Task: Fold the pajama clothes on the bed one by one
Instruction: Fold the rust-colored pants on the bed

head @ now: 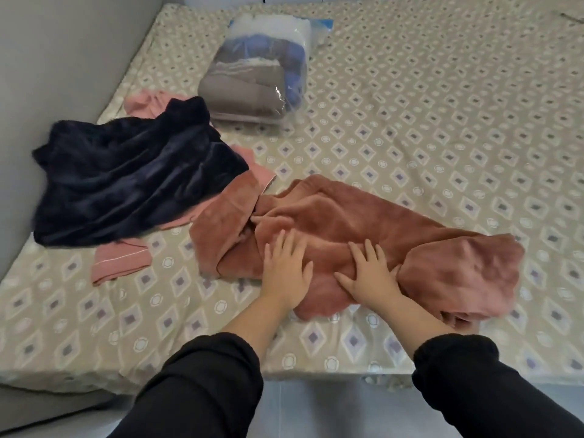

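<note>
A rust-brown fleece pajama piece (347, 222) lies crumpled across the near middle of the bed (442, 121). My left hand (286, 270) rests flat on its near left part with fingers spread. My right hand (369, 276) presses flat on the fabric just to the right, fingers straight. A dark navy fleece garment (132, 181) lies bunched to the left. Under and around it a pink pajama piece (120, 263) shows, with one cuff near the front and another part behind.
A clear plastic bag with folded grey and blue bedding (256, 77) stands at the back centre. A grey wall (63, 58) runs along the bed's left side. The bed's near edge (316, 371) is just below my forearms, with floor beneath.
</note>
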Motion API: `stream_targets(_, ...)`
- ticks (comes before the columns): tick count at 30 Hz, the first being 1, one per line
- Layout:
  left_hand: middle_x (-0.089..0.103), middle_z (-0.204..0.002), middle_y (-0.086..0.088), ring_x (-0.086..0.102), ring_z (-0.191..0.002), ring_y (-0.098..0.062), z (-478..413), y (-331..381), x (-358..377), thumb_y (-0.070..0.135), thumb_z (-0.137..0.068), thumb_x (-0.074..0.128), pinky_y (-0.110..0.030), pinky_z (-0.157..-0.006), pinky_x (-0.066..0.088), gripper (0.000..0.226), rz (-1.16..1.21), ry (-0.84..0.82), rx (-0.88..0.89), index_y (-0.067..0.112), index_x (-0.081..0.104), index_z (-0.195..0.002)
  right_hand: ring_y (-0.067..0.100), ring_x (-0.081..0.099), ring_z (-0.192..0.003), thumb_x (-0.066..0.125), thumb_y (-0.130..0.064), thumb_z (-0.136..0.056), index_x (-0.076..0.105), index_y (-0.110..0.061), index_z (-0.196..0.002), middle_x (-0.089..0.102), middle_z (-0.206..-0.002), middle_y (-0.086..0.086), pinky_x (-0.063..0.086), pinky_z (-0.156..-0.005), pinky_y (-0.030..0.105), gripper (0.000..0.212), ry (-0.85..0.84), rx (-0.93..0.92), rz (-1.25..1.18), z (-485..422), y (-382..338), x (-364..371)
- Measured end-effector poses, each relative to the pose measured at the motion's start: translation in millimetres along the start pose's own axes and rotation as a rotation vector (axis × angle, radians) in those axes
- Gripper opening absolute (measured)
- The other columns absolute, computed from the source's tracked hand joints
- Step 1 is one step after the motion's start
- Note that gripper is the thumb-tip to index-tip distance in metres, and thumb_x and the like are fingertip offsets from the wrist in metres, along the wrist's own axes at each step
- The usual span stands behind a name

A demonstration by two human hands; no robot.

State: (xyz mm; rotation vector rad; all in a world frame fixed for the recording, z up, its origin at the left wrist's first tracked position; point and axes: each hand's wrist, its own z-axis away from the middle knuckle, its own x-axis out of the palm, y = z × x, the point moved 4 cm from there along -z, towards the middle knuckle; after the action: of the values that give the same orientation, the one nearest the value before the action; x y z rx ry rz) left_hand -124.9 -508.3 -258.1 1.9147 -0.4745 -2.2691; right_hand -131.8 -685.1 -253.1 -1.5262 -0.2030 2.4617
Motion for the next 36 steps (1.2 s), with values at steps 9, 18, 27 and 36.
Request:
stream_targets(9, 0.062, -0.093, 0.001, 0.055, -0.096, -0.024, -23.2, -20.1, 44.6, 0.034, -0.084, 0.048, -0.043, -0.091, 0.042, 0.024, 0.019, 0.605, 0.217, 0.018, 0.064, -0.088, 0.036, 0.054, -0.121, 0.035, -0.049, -0.083, 0.07, -0.016, -0.106, 0.061, -0.127, 0.014, 0.032, -0.09, 0.074, 0.053, 0.647, -0.139, 0.181, -30.4, -0.7, 56.4)
stream_targets(18, 0.052, -0.06, -0.004, 0.05, -0.056, -0.029, -20.7, -15.4, 41.3, 0.025, -0.086, 0.042, -0.035, -0.054, 0.033, 0.027, -0.089, 0.72, 0.236, 0.016, 0.05, -0.062, 0.03, 0.051, -0.056, 0.049, -0.016, -0.09, 0.051, -0.013, -0.061, 0.051, -0.056, 0.008, 0.035, -0.068, 0.04, 0.029, 1.088, -0.437, 0.112, -24.2, -7.4, 54.2)
stream_targets(27, 0.051, -0.042, -0.006, 0.05, -0.036, -0.027, 27.9, 12.9, 21.8, 0.021, -0.081, 0.041, -0.026, -0.04, 0.035, 0.029, -0.227, 0.793, 0.07, 0.014, 0.052, -0.054, 0.035, 0.065, -0.091, 0.068, -0.011, -0.066, 0.07, -0.006, -0.078, 0.069, -0.082, 0.015, 0.033, -0.102, 0.063, 0.013, 0.848, -0.407, 0.526, 30.3, 6.3, 32.0)
stream_targets(36, 0.001, -0.163, -0.007, -0.005, -0.149, -0.028, 60.3, 90.9, 96.7, 0.06, -0.083, 0.015, -0.059, -0.113, -0.005, 0.075, -0.168, 0.315, 0.185, 0.033, 0.015, -0.153, 0.033, 0.028, -0.13, 0.052, -0.028, -0.094, 0.053, -0.025, -0.131, 0.018, -0.15, 0.01, 0.044, -0.092, 0.049, 0.038, 0.513, 0.117, 0.51, 81.3, 134.7, 3.1)
